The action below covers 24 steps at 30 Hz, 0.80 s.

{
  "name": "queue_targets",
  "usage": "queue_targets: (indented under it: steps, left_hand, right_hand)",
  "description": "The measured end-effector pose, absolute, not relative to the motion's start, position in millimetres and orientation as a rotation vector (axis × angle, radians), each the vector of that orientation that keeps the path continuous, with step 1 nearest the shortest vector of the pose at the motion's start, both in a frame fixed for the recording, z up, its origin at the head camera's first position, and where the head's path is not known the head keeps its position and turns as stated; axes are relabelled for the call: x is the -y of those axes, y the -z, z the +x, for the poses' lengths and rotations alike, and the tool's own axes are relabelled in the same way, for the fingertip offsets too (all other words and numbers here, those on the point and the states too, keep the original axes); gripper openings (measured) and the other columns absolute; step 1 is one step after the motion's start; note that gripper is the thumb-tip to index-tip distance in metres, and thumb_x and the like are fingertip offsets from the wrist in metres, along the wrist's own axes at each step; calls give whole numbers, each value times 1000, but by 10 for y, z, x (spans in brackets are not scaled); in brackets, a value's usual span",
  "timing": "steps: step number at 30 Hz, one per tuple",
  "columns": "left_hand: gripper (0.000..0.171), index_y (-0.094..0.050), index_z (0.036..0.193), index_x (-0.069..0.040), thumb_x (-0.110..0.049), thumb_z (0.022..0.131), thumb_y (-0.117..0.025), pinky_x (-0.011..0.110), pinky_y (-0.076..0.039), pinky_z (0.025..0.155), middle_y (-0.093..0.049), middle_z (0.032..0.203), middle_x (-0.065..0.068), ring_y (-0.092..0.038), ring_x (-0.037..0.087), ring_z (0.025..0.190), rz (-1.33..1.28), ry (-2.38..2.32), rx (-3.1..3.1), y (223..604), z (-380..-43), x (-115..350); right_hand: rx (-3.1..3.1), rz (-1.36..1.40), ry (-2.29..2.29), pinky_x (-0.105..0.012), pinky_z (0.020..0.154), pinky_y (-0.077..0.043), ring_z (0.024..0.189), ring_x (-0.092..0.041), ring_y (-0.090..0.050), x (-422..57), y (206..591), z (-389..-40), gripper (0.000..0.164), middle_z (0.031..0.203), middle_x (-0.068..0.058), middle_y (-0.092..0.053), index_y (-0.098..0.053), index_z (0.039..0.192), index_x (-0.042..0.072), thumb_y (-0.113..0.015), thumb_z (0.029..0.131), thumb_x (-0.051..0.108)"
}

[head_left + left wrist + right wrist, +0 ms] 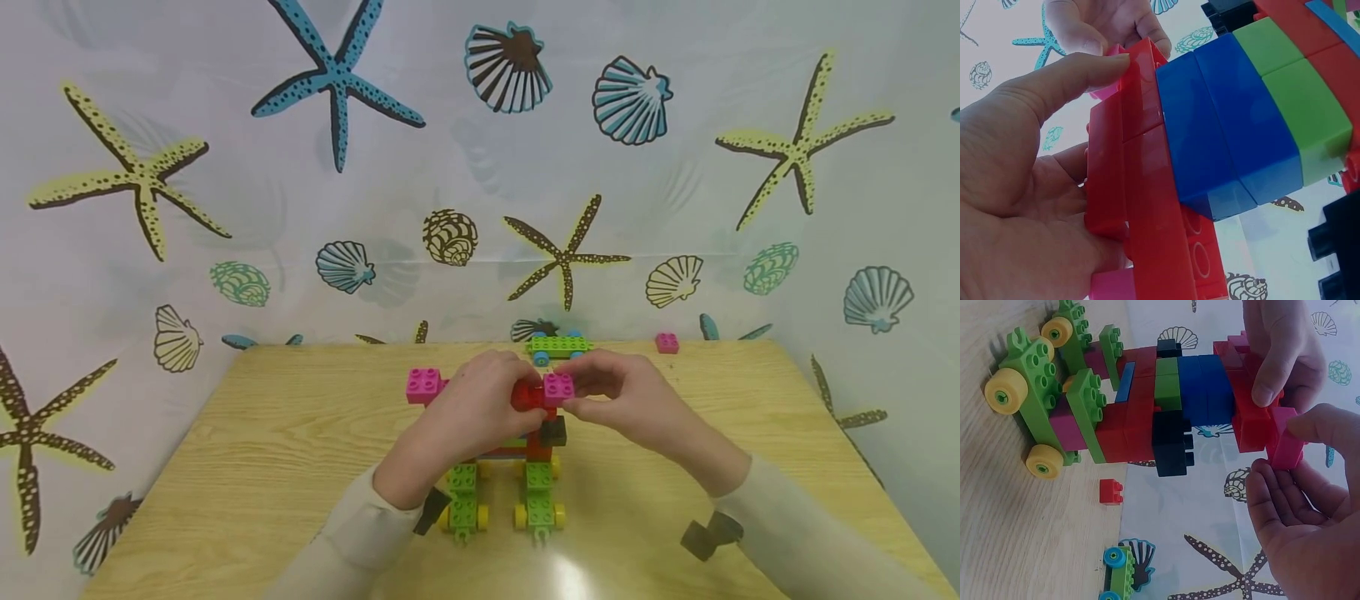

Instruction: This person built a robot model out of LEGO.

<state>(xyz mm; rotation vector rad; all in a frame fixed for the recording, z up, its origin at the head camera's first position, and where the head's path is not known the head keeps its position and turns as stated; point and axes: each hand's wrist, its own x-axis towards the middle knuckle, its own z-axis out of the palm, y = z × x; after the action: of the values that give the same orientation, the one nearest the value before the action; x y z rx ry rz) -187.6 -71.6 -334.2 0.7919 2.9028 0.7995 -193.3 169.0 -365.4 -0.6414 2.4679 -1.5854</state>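
Note:
A tall toy-brick structure stands on two green wheeled bases (463, 500) with yellow wheels. Blue bricks (1235, 119) form its narrow middle, and black bricks (1170, 442) jut out at its sides. My left hand (480, 408) grips the row of red bricks (1147, 206) across the top, thumb on one face and fingers behind. My right hand (637, 400) pinches a pink brick (558, 389) between thumb and fingers at the right end of that row. Another pink brick (423, 385) sits on the row's left end. Whether the pinched brick is fully seated I cannot tell.
Near the table's back edge stands a low green wheeled base (561, 347) with blue wheels. A loose pink brick (667, 342) lies to its right. Behind the wooden table (285, 417) hangs a white cloth (420, 150) printed with starfish and shells.

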Motion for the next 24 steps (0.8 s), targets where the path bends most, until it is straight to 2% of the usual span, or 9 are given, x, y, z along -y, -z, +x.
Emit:
queue_targets:
  steps: [6,13,16,24]
  left_hand:
    - [25,-84,115,-9,-21,94,-91,36,-63,87,-80,103,2,-66,19,96,801,-783,-2916,3350,-1881,718]
    - [24,-84,114,-10,-22,95,-91,37,-64,88,-80,103,2,-66,19,95,803,-799,-2905,3349,-1886,717]
    - [24,-84,114,-10,-21,94,-91,37,-64,87,-79,102,2,-67,19,95,807,-801,-2901,3350,-1889,717]
    - [22,-84,111,-11,-26,96,-90,34,-62,83,-76,98,0,-65,17,91,830,-817,-2900,3339,-1891,725]
  right_hand:
    - [-2518,-663,1514,-22,99,-62,116,-23,-77,-1683,3649,-1952,37,127,-7,-81,-77,136,11,-85,100,14]
    - [-2626,-754,1376,-46,107,-65,114,-19,-77,-1673,3615,-1955,34,123,-1,-80,-80,132,16,-84,99,15]
    - [-2648,-765,1328,-52,109,-64,114,-19,-78,-1672,3593,-1953,33,124,-1,-80,-80,131,17,-83,98,14]
    - [-2700,-806,1230,-52,109,-65,113,-17,-78,-1680,3550,-1981,36,124,0,-80,-80,132,17,-82,96,14]
